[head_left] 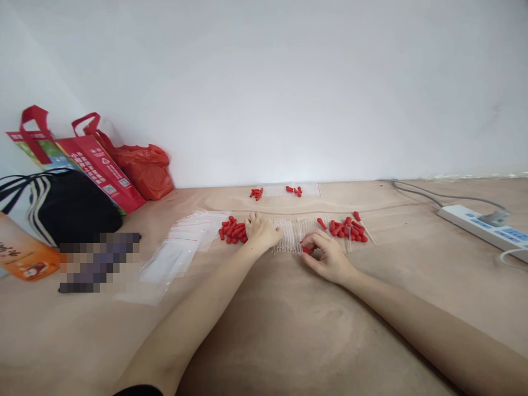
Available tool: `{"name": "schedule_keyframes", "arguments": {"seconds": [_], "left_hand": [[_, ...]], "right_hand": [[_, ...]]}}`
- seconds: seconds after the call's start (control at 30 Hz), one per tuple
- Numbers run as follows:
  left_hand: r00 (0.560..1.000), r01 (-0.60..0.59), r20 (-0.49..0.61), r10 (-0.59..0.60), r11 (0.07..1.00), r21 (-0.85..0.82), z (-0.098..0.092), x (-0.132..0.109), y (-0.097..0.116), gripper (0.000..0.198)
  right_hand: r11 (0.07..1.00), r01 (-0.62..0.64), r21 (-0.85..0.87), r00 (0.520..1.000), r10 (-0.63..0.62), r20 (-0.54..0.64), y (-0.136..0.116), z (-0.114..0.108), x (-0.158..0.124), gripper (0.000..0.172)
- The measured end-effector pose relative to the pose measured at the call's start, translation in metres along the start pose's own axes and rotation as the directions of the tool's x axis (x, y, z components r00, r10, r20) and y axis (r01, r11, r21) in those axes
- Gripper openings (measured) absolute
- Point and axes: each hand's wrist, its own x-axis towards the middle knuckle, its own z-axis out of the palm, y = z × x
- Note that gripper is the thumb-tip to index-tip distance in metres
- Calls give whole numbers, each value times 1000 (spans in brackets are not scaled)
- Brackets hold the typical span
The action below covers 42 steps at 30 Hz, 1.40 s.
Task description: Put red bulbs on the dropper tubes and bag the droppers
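My left hand [260, 232] rests curled on the tabletop, its fingers closed beside a pile of small red caps [232, 230]; what it holds, if anything, is hidden. A row of clear thin tubes [291, 235] lies between my hands. My right hand [324, 254] pinches a red cap [306, 250] at the near edge of that row. A second heap of red caps with tubes [345, 228] lies just beyond my right hand.
Clear zip bags [178, 254] lie left of the caps. More bags with a few red caps [289, 190] sit by the wall. Shopping bags [88, 159] and a black bag [61, 206] stand at left. A power strip [482, 228] with cables lies at right.
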Motion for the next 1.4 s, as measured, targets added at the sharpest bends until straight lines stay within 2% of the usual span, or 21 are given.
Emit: {"name": "schedule_keyframes", "arguments": {"seconds": [0.17,0.4,0.5,0.6,0.7,0.77,0.83,0.9,1.0,1.1,1.3,1.4], "left_hand": [[1000,14,2,-14,1000,8,2,6,0,28],[1000,7,26,-6,1000,-14,3,14,4,28],[998,-62,7,62,997,-47,-5,8,1,21],[979,-205,-28,203,974,-101,-16,-9,-7,16],[913,-408,-90,399,900,-154,-17,-30,-19,14],[810,-578,-237,536,798,-170,-11,-42,-28,17],[732,-663,-345,587,730,-166,-1,-50,-37,21],[706,-687,-387,593,706,-172,7,-53,-44,27],[706,-689,-394,589,699,-190,13,-53,-48,32],[709,-690,-393,585,692,-213,12,-53,-47,30],[721,-682,-369,587,695,-226,11,-53,-46,27],[711,-695,-360,605,682,-228,12,-52,-47,28]], "right_hand": [[999,-44,-13,998,43,-41,3,3,-1,24],[999,-12,-43,998,9,-68,5,4,-2,23],[998,-11,-65,994,4,-108,5,4,-1,21],[998,-29,-51,991,22,-132,6,3,0,20],[999,-40,-37,994,36,-103,7,3,1,21],[998,-30,-48,996,26,-79,7,4,0,24],[998,0,-67,997,-5,-72,6,5,0,27],[996,40,-82,996,-46,-73,4,6,0,25],[994,71,-85,997,-73,-26,2,6,1,22],[994,52,-92,998,-51,23,1,6,2,21],[996,50,-72,998,-47,44,-2,5,3,21],[997,57,-46,997,-54,62,-6,4,4,20]]}}
